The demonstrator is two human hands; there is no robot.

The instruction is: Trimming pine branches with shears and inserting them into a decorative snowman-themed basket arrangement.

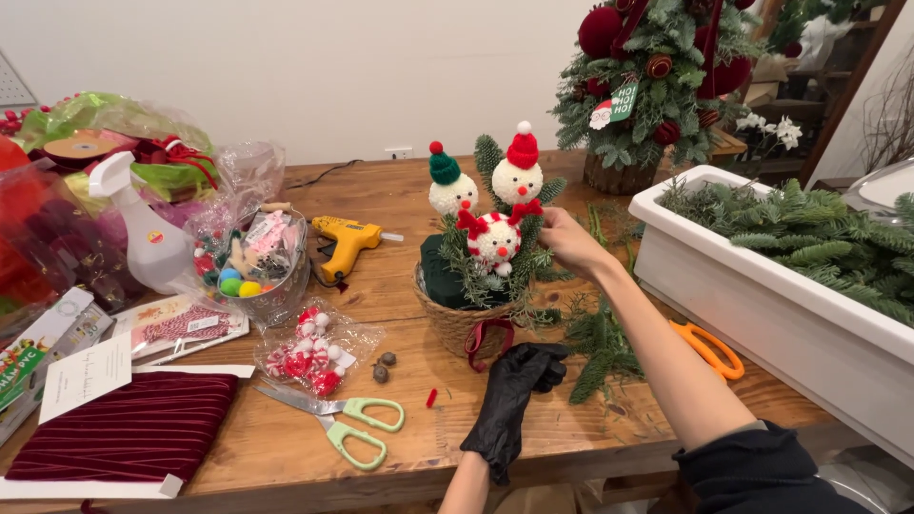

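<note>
- Reaching across the wooden table [400,205], the person's bare right hand [569,243] touches the right side of the woven basket arrangement [476,286], its fingers curled narrowly into the fir sprigs beside the snowmen; whether they pinch a sprig I cannot tell.
- Resting on the table just in front of the basket, the left hand [509,400] wears a black glove, its fingers loosely bent and holding nothing that I can see.
- The basket stands mid-table and holds 3 pompom snowmen: 1 with a green hat [447,181], 1 with a red hat [519,167], and a lower 1 with a red bow [493,240].
- A red ribbon [484,341] hangs down the basket's front.
- Loose fir cuttings [595,343] lie on the table just right of the basket, under the right forearm.
- Orange-handled scissors [709,347] lie further right, near the white planter box [762,295] filled with evergreen branches.
- Green-handled scissors [347,424] lie on the table left of the gloved hand.
- A yellow glue gun [345,243] sits behind, left of the basket.
- A clear bag of red and white candies [309,352] lies near the green scissors.
- A folded piece of dark red velvet [129,428] sits at the near left edge.
- A white spray bottle [143,228] stands at the left among bags of craft supplies.
- A small decorated tree [657,86] stands at the far edge.
</note>
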